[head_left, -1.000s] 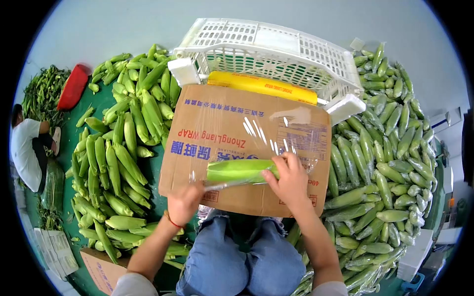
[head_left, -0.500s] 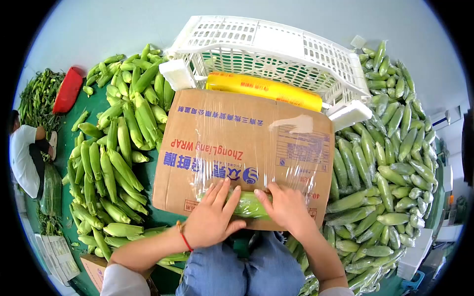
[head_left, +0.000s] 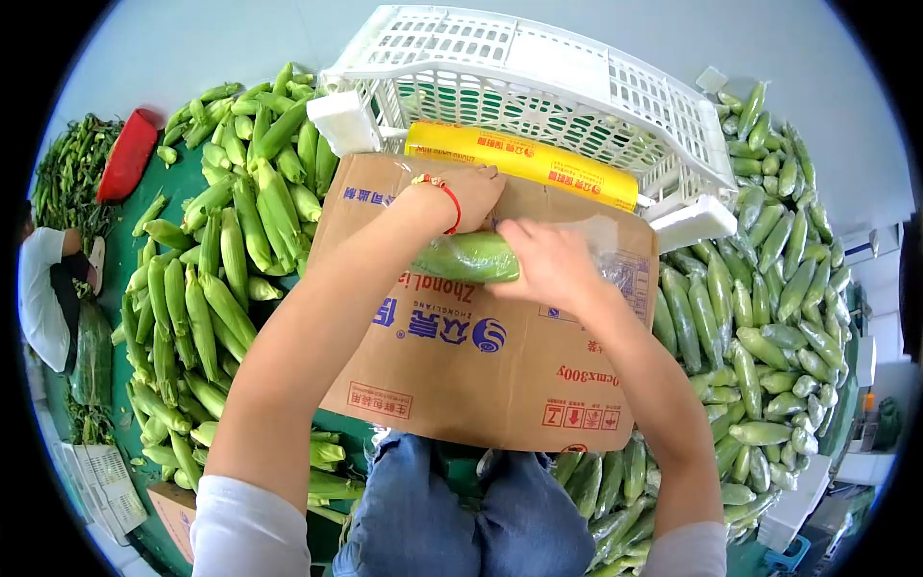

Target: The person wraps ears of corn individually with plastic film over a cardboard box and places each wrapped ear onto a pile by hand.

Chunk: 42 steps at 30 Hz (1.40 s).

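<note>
An ear of corn (head_left: 463, 258) in clear film lies across the brown cardboard sheet (head_left: 452, 385), near its upper part. My right hand (head_left: 550, 258) is wrapped round the corn's right end. Just above the corn is my left hand (head_left: 469, 197), closed, close to the yellow roll of cling film (head_left: 524, 163); what its fingers pinch is hidden. My left forearm covers the corn's other end. Some loose film shows on the cardboard by my right hand.
A white plastic crate (head_left: 538, 87) stands behind the roll. Unwrapped corn (head_left: 231, 250) is heaped on the left, film-wrapped corn (head_left: 769, 317) on the right. A red scoop-like container (head_left: 132, 154) and a seated person (head_left: 48, 298) are at far left.
Both hands and the corn have moved up the cardboard, away from my lap toward the roll. My left hand has gone from lying spread on the corn to closed above it.
</note>
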Available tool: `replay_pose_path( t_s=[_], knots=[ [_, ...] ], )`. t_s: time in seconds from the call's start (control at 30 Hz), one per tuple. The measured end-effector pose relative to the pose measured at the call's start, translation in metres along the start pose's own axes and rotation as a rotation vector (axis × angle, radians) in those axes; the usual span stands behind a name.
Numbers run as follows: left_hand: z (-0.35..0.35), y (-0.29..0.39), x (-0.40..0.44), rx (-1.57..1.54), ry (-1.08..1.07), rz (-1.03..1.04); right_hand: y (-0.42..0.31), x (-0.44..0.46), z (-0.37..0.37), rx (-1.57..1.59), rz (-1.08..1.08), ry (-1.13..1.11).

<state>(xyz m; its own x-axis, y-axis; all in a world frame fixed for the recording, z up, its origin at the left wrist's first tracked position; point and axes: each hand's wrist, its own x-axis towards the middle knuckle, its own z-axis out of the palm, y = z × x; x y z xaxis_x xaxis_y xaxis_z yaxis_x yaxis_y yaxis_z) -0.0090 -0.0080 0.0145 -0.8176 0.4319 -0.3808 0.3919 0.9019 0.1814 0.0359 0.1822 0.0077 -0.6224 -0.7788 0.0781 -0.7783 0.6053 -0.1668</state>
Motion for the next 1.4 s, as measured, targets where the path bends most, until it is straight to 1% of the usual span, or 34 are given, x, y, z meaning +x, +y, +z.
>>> replay_pose_path(
  t_s=[0.07,0.1,0.13,0.2,0.23,0.27,0.3,0.33,0.4,0.47,0.5,0.57,0.6,0.63,0.67,0.7,0.8,0.87,0.9,0.93,0.97,1.0,1.1,1.2,1.23,1.27,1.3,1.33,1.4],
  knots=[
    [0.007,0.001,0.0,0.012,0.003,0.025,-0.017,-0.019,-0.004,0.075,-0.012,0.003],
    [0.005,0.003,-0.003,0.017,0.004,0.024,-0.021,-0.033,-0.007,0.122,-0.063,0.011],
    [0.002,0.005,-0.004,0.023,0.002,0.028,-0.033,-0.046,-0.019,0.146,-0.039,-0.087],
    [0.006,0.001,0.0,-0.03,0.035,0.043,-0.052,-0.08,-0.023,0.209,-0.119,-0.207],
    [0.009,-0.003,0.0,-0.056,0.046,0.052,-0.067,-0.096,-0.033,0.299,-0.081,-0.459],
    [0.012,-0.005,-0.005,-0.127,0.168,0.089,-0.076,-0.117,-0.033,0.366,-0.082,-0.588],
    [0.017,-0.004,-0.015,-0.203,0.296,0.124,-0.083,-0.138,-0.034,0.396,-0.052,-0.577],
    [0.024,0.001,-0.024,-0.282,0.427,0.161,-0.084,-0.15,-0.042,0.535,0.075,-0.638],
    [0.039,0.032,-0.062,-0.577,0.844,0.283,-0.079,-0.188,-0.021,0.783,0.359,-0.247],
    [0.052,0.083,-0.107,-0.547,0.817,0.509,-0.085,-0.17,-0.035,1.355,0.787,-0.12],
    [0.061,0.093,-0.11,-0.544,0.863,0.49,-0.089,-0.16,-0.037,1.636,0.992,-0.044],
    [0.071,0.105,-0.107,-0.517,0.995,0.427,-0.088,-0.149,-0.029,2.23,0.887,-0.369],
    [0.065,0.11,-0.105,-1.182,0.978,0.475,-0.088,-0.144,-0.022,2.519,0.803,-0.546],
    [0.058,0.117,-0.105,-1.856,0.869,0.49,-0.096,-0.132,-0.014,2.704,0.557,-0.594],
    [0.054,0.119,-0.106,-2.52,0.669,0.459,-0.107,-0.123,0.007,2.907,0.255,-0.644],
    [0.063,0.107,-0.106,-2.501,0.581,0.544,-0.118,-0.115,0.034,3.079,-0.075,-0.69],
    [0.077,0.085,-0.113,-2.38,0.668,0.197,-0.126,-0.103,0.053,3.078,-0.285,-0.656],
    [0.073,0.08,-0.131,-2.178,0.834,-0.242,-0.116,-0.125,0.008,2.736,0.377,-0.363],
    [0.074,0.075,-0.139,-2.098,0.895,-0.296,-0.112,-0.141,0.019,2.514,0.394,-0.247],
    [0.079,0.075,-0.147,-2.017,0.962,-0.344,-0.111,-0.146,0.005,2.086,0.38,-0.069],
    [0.083,0.081,-0.155,-1.943,0.958,-0.335,-0.111,-0.152,-0.01,1.624,0.441,0.053],
    [0.09,0.088,-0.162,-1.862,0.951,-0.329,-0.112,-0.16,-0.016,1.484,0.482,0.177],
    [0.119,0.103,-0.169,-1.929,0.892,-0.481,-0.103,-0.179,-0.04,1.01,0.482,0.626],
    [0.129,0.105,-0.197,-1.908,0.161,-0.272,-0.089,-0.178,-0.05,0.842,0.42,0.944],
    [0.129,0.11,-0.205,-1.897,0.007,-0.283,-0.074,-0.166,-0.035,0.79,0.212,1.111],
    [0.127,0.115,-0.212,-1.879,-0.14,-0.298,-0.076,-0.161,-0.03,1.148,0.211,1.133],
    [0.125,0.12,-0.215,-1.787,-0.16,-0.187,-0.078,-0.156,-0.028,1.51,0.202,1.13],
    [0.095,0.129,-0.215,-1.622,-0.137,-0.06,-0.077,-0.152,-0.029,1.874,0.183,1.102],
    [0.094,0.134,-0.218,-1.635,-0.074,0.132,-0.072,-0.144,-0.035,1.823,0.218,1.266]
  ],
)
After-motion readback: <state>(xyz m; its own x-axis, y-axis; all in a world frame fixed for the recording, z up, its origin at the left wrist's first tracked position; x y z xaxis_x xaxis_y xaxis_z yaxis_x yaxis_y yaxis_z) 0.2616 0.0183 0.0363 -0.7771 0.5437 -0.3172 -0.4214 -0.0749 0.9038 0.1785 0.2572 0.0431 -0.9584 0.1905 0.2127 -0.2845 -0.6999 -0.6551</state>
